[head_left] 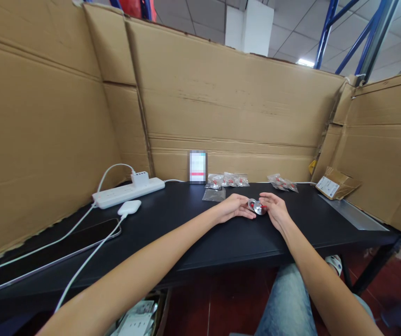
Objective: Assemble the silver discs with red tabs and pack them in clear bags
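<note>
Just above the black table, my left hand [233, 208] is closed with its fingertips on a small round silvery disc [250, 202] that has a red spot at its middle. Facing it, my right hand [274, 209] pinches a second shiny disc [259, 208] with a red part on its right side. The two discs overlap or touch; I cannot tell whether they are joined. Behind my left hand lies a flat clear plastic bag [214, 194]. Clear bags of similar red-and-silver parts [231, 180] sit further back, and more bagged parts [282, 182] lie beyond my right hand.
A screen [197, 167] leans on the cardboard wall [235, 102]. At left are a white power strip [130, 192], a white charger [129, 207], cables and a large dark phone or tablet [60, 252]. A brown packet [338, 183] and a clear sheet [356, 214] lie at right.
</note>
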Action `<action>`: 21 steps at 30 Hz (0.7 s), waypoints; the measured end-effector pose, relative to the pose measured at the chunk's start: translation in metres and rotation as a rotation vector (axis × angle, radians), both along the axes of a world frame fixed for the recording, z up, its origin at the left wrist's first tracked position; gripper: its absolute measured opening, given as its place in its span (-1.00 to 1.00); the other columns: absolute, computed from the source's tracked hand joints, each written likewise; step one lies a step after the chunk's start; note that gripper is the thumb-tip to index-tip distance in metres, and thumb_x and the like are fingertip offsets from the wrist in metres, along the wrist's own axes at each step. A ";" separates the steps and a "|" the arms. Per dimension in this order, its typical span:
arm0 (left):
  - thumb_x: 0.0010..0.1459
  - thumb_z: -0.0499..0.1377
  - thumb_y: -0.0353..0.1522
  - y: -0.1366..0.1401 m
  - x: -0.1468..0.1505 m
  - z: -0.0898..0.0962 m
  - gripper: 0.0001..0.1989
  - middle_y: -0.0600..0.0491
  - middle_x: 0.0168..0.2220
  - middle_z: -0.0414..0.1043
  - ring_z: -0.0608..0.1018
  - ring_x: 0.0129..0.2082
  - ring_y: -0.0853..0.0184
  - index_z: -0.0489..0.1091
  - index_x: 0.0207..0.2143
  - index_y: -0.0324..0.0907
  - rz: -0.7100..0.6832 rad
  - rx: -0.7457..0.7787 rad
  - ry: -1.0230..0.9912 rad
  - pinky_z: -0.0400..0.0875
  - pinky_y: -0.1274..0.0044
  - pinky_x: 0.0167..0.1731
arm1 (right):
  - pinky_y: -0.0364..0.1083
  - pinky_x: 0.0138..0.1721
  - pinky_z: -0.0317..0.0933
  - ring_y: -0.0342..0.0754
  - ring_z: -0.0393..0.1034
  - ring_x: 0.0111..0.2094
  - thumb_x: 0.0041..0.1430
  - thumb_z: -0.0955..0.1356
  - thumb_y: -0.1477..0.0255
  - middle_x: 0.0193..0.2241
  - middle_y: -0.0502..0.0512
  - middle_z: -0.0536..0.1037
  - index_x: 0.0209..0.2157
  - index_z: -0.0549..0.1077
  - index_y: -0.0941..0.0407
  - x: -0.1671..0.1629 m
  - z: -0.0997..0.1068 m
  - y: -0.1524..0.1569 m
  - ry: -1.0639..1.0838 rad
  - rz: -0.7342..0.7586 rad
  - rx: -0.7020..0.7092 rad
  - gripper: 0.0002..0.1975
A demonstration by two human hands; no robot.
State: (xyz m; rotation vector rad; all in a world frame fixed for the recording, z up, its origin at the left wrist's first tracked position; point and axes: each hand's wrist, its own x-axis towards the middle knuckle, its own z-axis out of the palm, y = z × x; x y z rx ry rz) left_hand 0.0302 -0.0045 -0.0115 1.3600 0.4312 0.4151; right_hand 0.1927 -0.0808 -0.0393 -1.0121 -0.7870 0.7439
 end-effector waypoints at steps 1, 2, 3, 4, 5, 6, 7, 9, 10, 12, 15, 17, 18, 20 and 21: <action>0.22 0.13 -0.39 -0.001 0.000 0.000 -0.80 -0.25 -0.32 0.55 0.63 -0.33 0.16 0.43 -0.30 -0.41 -0.041 -0.018 -0.020 0.50 0.33 -0.13 | -0.14 -0.42 0.22 -0.08 0.42 -0.41 -0.38 0.52 0.49 -0.47 0.08 0.56 -0.41 0.56 0.17 0.000 -0.001 0.001 -0.016 -0.013 0.006 -0.67; 0.20 0.16 -0.39 -0.002 0.000 -0.001 -0.81 -0.26 -0.30 0.55 0.63 -0.30 0.16 0.44 -0.29 -0.41 -0.068 -0.032 -0.039 0.46 0.31 -0.07 | -0.14 -0.41 0.23 -0.07 0.42 -0.40 -0.37 0.52 0.48 -0.47 0.08 0.56 -0.42 0.55 0.17 0.000 -0.002 0.001 -0.033 -0.026 0.011 -0.68; 0.18 0.18 -0.40 -0.003 0.000 -0.002 -0.82 -0.26 -0.28 0.55 0.63 -0.29 0.15 0.44 -0.28 -0.41 -0.083 -0.045 -0.056 0.43 0.29 -0.02 | -0.13 -0.41 0.23 -0.06 0.43 -0.40 -0.36 0.52 0.47 -0.48 0.08 0.56 -0.43 0.55 0.16 0.000 -0.003 0.002 -0.052 -0.039 0.014 -0.69; 0.16 0.20 -0.41 -0.004 0.000 -0.003 -0.82 -0.26 -0.27 0.55 0.63 -0.28 0.15 0.45 -0.28 -0.41 -0.087 -0.056 -0.069 0.40 0.28 0.02 | -0.13 -0.41 0.23 -0.06 0.42 -0.41 -0.35 0.52 0.46 -0.49 0.08 0.56 -0.43 0.55 0.16 0.000 -0.003 0.003 -0.073 -0.051 0.015 -0.71; 0.14 0.22 -0.42 -0.005 0.000 -0.003 -0.83 -0.26 -0.27 0.55 0.63 -0.27 0.16 0.45 -0.28 -0.41 -0.085 -0.069 -0.076 0.37 0.27 0.04 | -0.13 -0.42 0.23 -0.06 0.42 -0.43 -0.33 0.51 0.45 -0.50 0.07 0.56 -0.43 0.55 0.16 0.000 -0.004 0.003 -0.096 -0.062 0.014 -0.72; 0.13 0.24 -0.43 -0.005 0.001 -0.004 -0.84 -0.25 -0.28 0.56 0.63 -0.27 0.16 0.45 -0.29 -0.41 -0.077 -0.082 -0.080 0.36 0.27 0.06 | -0.13 -0.44 0.23 -0.07 0.42 -0.44 -0.32 0.51 0.44 -0.50 0.07 0.55 -0.44 0.55 0.16 -0.001 -0.005 0.004 -0.120 -0.070 0.012 -0.74; 0.12 0.24 -0.45 -0.006 0.001 -0.003 -0.85 -0.25 -0.29 0.56 0.63 -0.27 0.16 0.45 -0.30 -0.42 -0.064 -0.095 -0.083 0.35 0.27 0.07 | -0.13 -0.45 0.23 -0.07 0.41 -0.46 -0.30 0.50 0.43 -0.51 0.07 0.55 -0.44 0.55 0.16 -0.001 -0.005 0.004 -0.143 -0.078 0.008 -0.75; 0.10 0.25 -0.47 -0.007 0.002 -0.002 -0.87 -0.24 -0.31 0.56 0.63 -0.28 0.16 0.45 -0.31 -0.43 -0.034 -0.121 -0.084 0.35 0.26 0.08 | -0.14 -0.50 0.22 -0.09 0.40 -0.50 -0.27 0.49 0.41 -0.51 0.07 0.54 -0.44 0.54 0.16 -0.002 -0.006 0.005 -0.185 -0.094 -0.004 -0.76; 0.09 0.26 -0.48 -0.008 0.002 -0.002 -0.88 -0.24 -0.33 0.56 0.63 -0.29 0.16 0.45 -0.32 -0.43 -0.021 -0.131 -0.084 0.35 0.26 0.08 | -0.14 -0.53 0.21 -0.09 0.39 -0.52 -0.27 0.48 0.40 -0.51 0.07 0.53 -0.44 0.54 0.16 -0.003 -0.007 0.005 -0.204 -0.100 -0.011 -0.76; 0.07 0.27 -0.49 -0.008 0.002 -0.001 -0.88 -0.23 -0.34 0.56 0.63 -0.30 0.15 0.46 -0.33 -0.43 -0.016 -0.143 -0.086 0.36 0.26 0.07 | -0.15 -0.57 0.19 -0.10 0.37 -0.54 -0.24 0.47 0.37 -0.52 0.07 0.53 -0.43 0.53 0.17 -0.003 -0.007 0.005 -0.245 -0.102 -0.020 -0.76; 0.07 0.28 -0.49 -0.008 0.001 -0.001 -0.87 -0.22 -0.35 0.56 0.63 -0.30 0.13 0.46 -0.33 -0.43 -0.040 -0.154 -0.090 0.36 0.26 0.08 | -0.16 -0.60 0.19 -0.09 0.37 -0.54 -0.19 0.46 0.33 -0.52 0.09 0.53 -0.43 0.53 0.18 -0.005 -0.007 0.005 -0.299 -0.087 -0.024 -0.75; 0.07 0.27 -0.49 -0.008 0.001 -0.002 -0.88 -0.21 -0.34 0.55 0.63 -0.29 0.13 0.47 -0.33 -0.43 -0.042 -0.162 -0.094 0.36 0.27 0.08 | -0.16 -0.60 0.20 -0.09 0.36 -0.54 -0.18 0.46 0.31 -0.52 0.09 0.53 -0.42 0.53 0.17 -0.006 -0.006 0.005 -0.315 -0.080 -0.022 -0.74; 0.08 0.27 -0.49 -0.008 0.001 -0.003 -0.88 -0.21 -0.34 0.55 0.63 -0.29 0.13 0.47 -0.33 -0.43 -0.039 -0.168 -0.097 0.36 0.27 0.08 | -0.16 -0.60 0.20 -0.09 0.36 -0.55 -0.18 0.47 0.30 -0.51 0.09 0.53 -0.42 0.53 0.17 -0.006 -0.005 0.004 -0.316 -0.078 -0.020 -0.73; 0.09 0.26 -0.49 -0.008 0.002 -0.003 -0.88 -0.19 -0.33 0.55 0.63 -0.29 0.14 0.47 -0.31 -0.42 -0.036 -0.184 -0.106 0.37 0.27 0.07 | -0.16 -0.57 0.21 -0.11 0.36 -0.55 -0.18 0.48 0.28 -0.51 0.08 0.54 -0.41 0.53 0.17 -0.007 -0.004 0.004 -0.309 -0.071 -0.016 -0.72; 0.10 0.25 -0.50 -0.008 0.002 -0.003 -0.88 -0.18 -0.33 0.55 0.63 -0.28 0.14 0.47 -0.30 -0.42 -0.034 -0.193 -0.114 0.37 0.26 0.07 | -0.16 -0.55 0.22 -0.11 0.37 -0.54 -0.18 0.48 0.27 -0.51 0.08 0.54 -0.41 0.53 0.17 -0.008 -0.003 0.004 -0.304 -0.068 -0.015 -0.71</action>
